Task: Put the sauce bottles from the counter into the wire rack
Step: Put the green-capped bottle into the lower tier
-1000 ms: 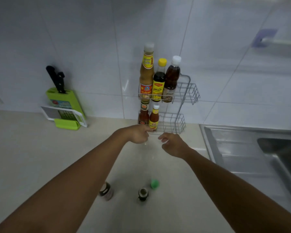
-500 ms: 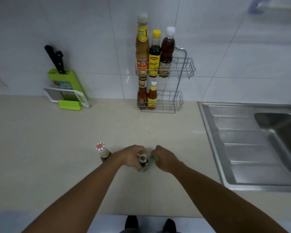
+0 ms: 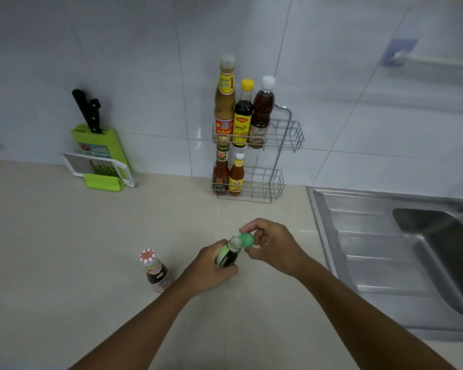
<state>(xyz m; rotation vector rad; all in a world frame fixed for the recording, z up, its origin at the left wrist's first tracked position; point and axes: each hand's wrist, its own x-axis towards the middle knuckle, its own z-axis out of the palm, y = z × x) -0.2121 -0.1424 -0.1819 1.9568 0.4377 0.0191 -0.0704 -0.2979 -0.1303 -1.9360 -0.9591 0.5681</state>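
My left hand (image 3: 207,271) grips a small dark sauce bottle (image 3: 228,255), tilted, just above the counter. My right hand (image 3: 271,243) pinches its green cap (image 3: 246,240) right beside the bottle's open neck. A second small bottle with a red-and-white cap (image 3: 155,271) stands on the counter to the left. The two-tier wire rack (image 3: 284,140) stands against the tiled wall; three tall bottles (image 3: 242,116) fill the left of its upper tier and two small red sauce bottles (image 3: 228,174) stand in the lower tier.
A green knife block with black-handled knives (image 3: 94,140) and a grater (image 3: 102,166) lean against the wall at the left. A steel sink (image 3: 401,249) with drainboard lies to the right. A wall-mounted rail (image 3: 433,62) hangs at upper right.
Both hands came back from the rack to the front of the counter. The left hand picked up the dark bottle and the right hand took the green cap, lifting them together.
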